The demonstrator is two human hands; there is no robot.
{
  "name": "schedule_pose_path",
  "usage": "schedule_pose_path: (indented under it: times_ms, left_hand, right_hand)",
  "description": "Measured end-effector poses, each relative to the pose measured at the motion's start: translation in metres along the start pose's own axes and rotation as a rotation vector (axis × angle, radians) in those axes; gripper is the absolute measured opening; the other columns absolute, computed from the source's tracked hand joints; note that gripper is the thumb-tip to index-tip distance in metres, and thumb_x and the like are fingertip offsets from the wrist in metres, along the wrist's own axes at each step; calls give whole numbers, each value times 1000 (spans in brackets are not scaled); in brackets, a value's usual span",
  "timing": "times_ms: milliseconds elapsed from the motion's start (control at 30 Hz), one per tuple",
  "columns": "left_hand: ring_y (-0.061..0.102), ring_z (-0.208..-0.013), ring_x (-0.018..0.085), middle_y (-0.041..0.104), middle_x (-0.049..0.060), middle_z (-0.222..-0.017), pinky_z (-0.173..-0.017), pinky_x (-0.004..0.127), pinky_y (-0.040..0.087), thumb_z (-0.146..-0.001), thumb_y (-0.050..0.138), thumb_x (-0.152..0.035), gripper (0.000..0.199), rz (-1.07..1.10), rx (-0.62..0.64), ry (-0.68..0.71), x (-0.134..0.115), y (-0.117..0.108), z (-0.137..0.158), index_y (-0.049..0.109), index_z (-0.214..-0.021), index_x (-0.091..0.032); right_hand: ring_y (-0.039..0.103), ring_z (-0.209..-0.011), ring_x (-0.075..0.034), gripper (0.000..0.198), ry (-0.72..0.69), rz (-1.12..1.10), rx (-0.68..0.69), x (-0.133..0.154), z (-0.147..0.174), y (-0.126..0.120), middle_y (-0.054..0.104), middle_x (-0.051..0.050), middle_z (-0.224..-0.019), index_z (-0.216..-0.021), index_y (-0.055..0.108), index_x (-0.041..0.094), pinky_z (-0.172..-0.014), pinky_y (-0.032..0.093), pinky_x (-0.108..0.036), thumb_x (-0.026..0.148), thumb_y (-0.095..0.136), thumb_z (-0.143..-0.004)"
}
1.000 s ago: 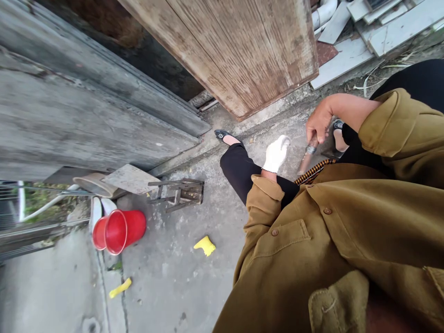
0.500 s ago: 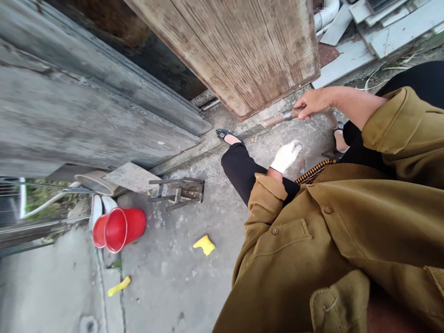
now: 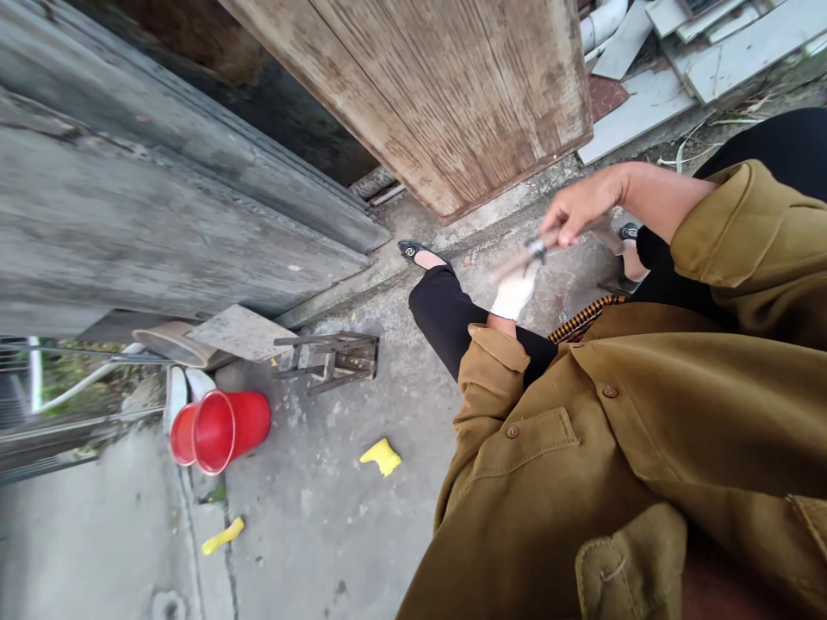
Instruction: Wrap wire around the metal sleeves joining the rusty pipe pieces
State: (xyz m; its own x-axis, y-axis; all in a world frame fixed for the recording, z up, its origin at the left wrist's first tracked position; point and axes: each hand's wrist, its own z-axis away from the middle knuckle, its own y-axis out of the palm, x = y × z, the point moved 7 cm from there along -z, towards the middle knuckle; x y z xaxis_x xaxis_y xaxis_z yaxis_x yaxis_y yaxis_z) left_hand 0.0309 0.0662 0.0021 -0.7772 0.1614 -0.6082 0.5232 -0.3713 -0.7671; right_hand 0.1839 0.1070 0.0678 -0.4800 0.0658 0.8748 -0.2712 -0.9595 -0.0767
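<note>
The one head-worn camera looks steeply down from close above the shirt (image 3: 607, 456) toward the ground (image 3: 316, 499).

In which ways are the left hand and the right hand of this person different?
The left hand wears a white glove, while the right hand is bare. The right hand grips a blurred tool; whether the left hand holds anything is unclear. Both arms have brown sleeves folded back.
</note>
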Motion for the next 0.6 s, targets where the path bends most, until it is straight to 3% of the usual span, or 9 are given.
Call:
schedule_pose_path:
  times_ms: [100, 167, 200, 267, 333, 400, 467, 533, 600]
  left_hand:
    - [73, -101, 20, 78, 7, -112, -96, 28, 55, -110, 40, -24, 31, 65, 40, 13, 1, 5, -1, 70, -116, -19]
    - [73, -105, 19, 78, 5, -114, -98, 27, 54, -111, 42, -25, 29, 55, 86, 50, -4, 9, 3, 70, -117, -20]
    - [73, -108, 19, 78, 5, -116, -100, 27, 53, -110, 44, -25, 28, 24, 105, 73, -8, 10, 5, 70, -118, -21]
    - [72, -114, 21, 78, 4, -118, -103, 27, 51, -110, 45, -26, 27, -60, 126, 110, -15, 10, 8, 71, -120, -22]
    - [72, -116, 23, 78, 5, -121, -104, 29, 50, -110, 46, -26, 28, -138, 114, 115, -20, 6, 10, 71, -123, -22]
    - [72, -119, 25, 78, 7, -125, -105, 31, 50, -110, 47, -27, 29, -177, 75, 87, -19, -1, 10, 71, -125, -22]
    - [71, -122, 26, 77, 7, -127, -107, 32, 50, -110, 47, -28, 29, -164, 23, 45, -14, -11, 10, 72, -124, -23]
    - [70, -123, 25, 77, 7, -128, -108, 34, 49, -111, 45, -29, 30, -125, -35, -4, -6, -21, 9, 72, -124, -25]
    - [69, -124, 25, 76, 8, -131, -110, 36, 49, -111, 43, -30, 32, -86, -98, -54, 2, -31, 8, 72, -124, -25]
  right_hand:
    - [52, -76, -8, 9, -164, -231, -440, 14, 16, -35, 62, -1, -87, -98, 62, 12, -81, 45, -24, 19, 68, -100]
    - [49, -76, -8, 6, -167, -338, -693, 12, 24, -50, 62, -4, -92, -99, 56, 13, -78, 47, -22, 17, 59, -104]
    - [49, -76, -8, 5, -112, -319, -784, 9, 25, -54, 64, -6, -95, -101, 55, 13, -77, 48, -22, 16, 55, -105]
    - [55, -82, -10, 10, 117, -34, -851, 2, 22, -56, 67, -12, -105, -108, 57, 10, -81, 49, -25, 19, 53, -107]
    - [62, -98, -19, 18, 382, 363, -792, -8, 16, -53, 69, -22, -114, -111, 63, 4, -92, 49, -34, 19, 64, -101]
    - [65, -107, -28, 16, 573, 624, -573, -24, 6, -43, 72, -23, -106, -99, 70, 1, -97, 46, -41, 13, 75, -91]
    - [66, -93, -25, 6, 665, 620, -257, -47, -2, -20, 70, -13, -83, -92, 74, 3, -91, 46, -39, 6, 75, -86]
    - [59, -71, -16, 11, 661, 533, 43, -61, -6, 6, 62, -2, -65, -98, 77, 6, -80, 44, -33, 4, 70, -90]
    - [51, -61, -10, 17, 560, 419, 173, -61, -11, 23, 57, 2, -59, -104, 77, 5, -72, 40, -28, 2, 67, -91]
